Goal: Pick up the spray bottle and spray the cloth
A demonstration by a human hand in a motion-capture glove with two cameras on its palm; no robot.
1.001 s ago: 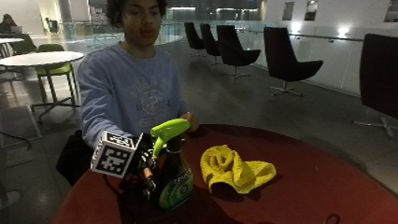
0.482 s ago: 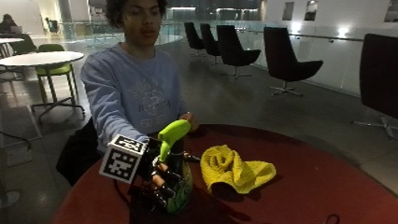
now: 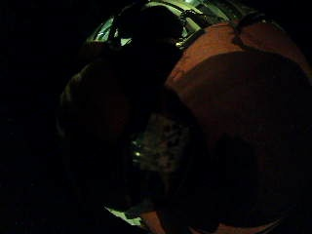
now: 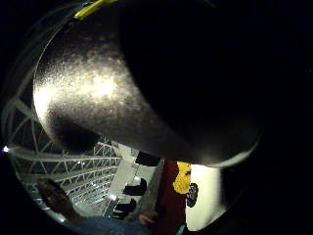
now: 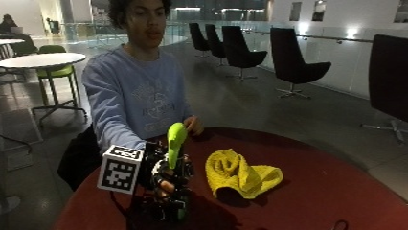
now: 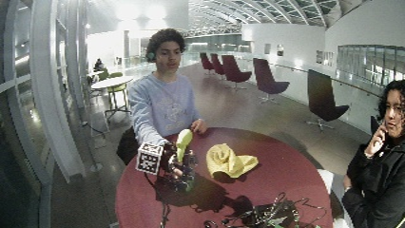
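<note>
Spray bottle of dark plastic with a bright lime-green trigger head (image 5: 173, 165) stands close to the near edge of the round dark-red table (image 5: 319, 191), upright or only a little tilted, its green head pointing upward. The black-gloved right hand (image 5: 164, 173) is wrapped around the bottle's neck and upper body, fingers curled round it just below the green head, so the hand grips the bottle. Whether the bottom of the bottle touches the table or is lifted a little, I cannot tell, because that part is dark. Just beside the bottle, but apart from it, lies the crumpled yellow cloth (image 5: 239, 173) on the table. The person's bare left hand (image 5: 193, 125) rests at the far edge of the table, behind the bottle. In the thumb side palm view a dark rounded surface, probably the bottle (image 4: 98, 93), fills most of the picture, and the yellow cloth (image 4: 183, 178) shows small on the table beyond.
</note>
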